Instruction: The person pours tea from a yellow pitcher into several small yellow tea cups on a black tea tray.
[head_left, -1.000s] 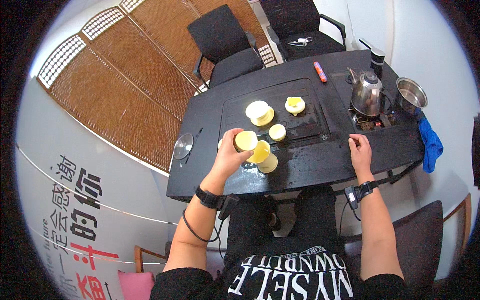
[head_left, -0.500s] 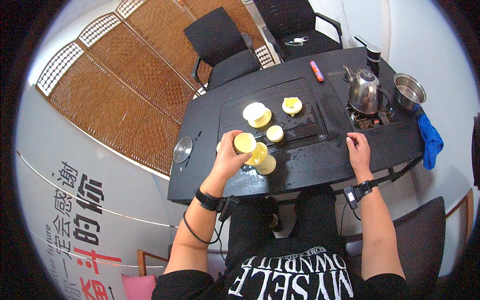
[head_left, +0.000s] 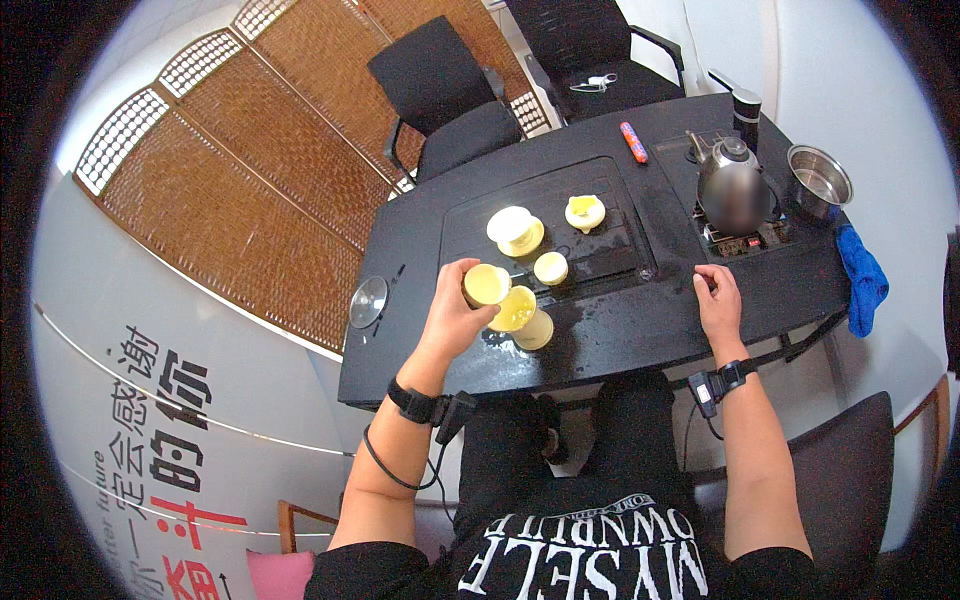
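My left hand [head_left: 450, 305] grips a pale-yellow cup [head_left: 487, 283] at the left front of the tea tray [head_left: 628, 269], above the mouth of a taller yellow vessel [head_left: 532, 332]. Whether liquid is flowing between them, I cannot tell. A small yellow cup [head_left: 551, 268] sits just behind. Farther back are a lidded yellow piece [head_left: 515, 230] on a saucer-like base and a small round yellow piece with a spout [head_left: 585, 214]. My right hand [head_left: 717, 292] rests on the table, right of the tray, fingers loosely curved with nothing in them.
A steel kettle [head_left: 733, 180] on a heating unit, a steel pot [head_left: 818, 185] and a blue cloth [head_left: 862, 280] are at the right. A glass lid [head_left: 368, 300] lies left, an orange-red tube [head_left: 633, 142] behind the tray. Two chairs [head_left: 420, 70] and a woven screen [head_left: 230, 200] stand beyond.
My left hand and the cup stay over the taller vessel, with only a very slight shift. My right hand has stayed on the table.
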